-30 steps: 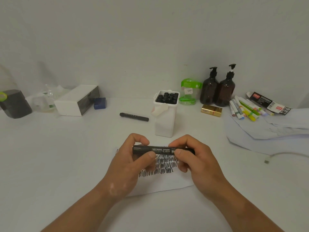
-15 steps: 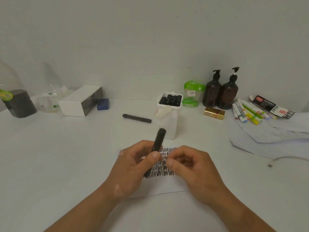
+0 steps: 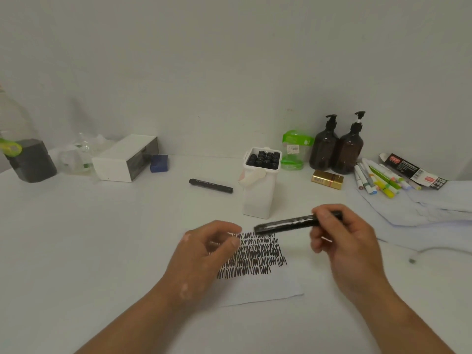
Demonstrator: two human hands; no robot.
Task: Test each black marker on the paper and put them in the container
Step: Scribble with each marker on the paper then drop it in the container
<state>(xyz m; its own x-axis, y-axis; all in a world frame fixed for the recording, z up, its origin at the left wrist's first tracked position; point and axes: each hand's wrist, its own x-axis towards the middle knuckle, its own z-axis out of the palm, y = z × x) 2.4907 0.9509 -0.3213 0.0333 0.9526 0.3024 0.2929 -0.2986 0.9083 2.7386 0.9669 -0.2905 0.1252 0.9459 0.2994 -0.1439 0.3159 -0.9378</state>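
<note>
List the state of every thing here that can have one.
paper, flat on the table, partly scribbled
held marker, in the air, gripped by the right hand, blurred
left hand, loosely curled above the paper, nothing seen in it
container, upright, open-topped, packed with black markers
loose marker, lying on the table, untouched
pump bottles, upright, side by side

Black marker (image 3: 286, 223) level over scribbled paper (image 3: 268, 290), near marker-filled white container (image 3: 258, 200)
</note>
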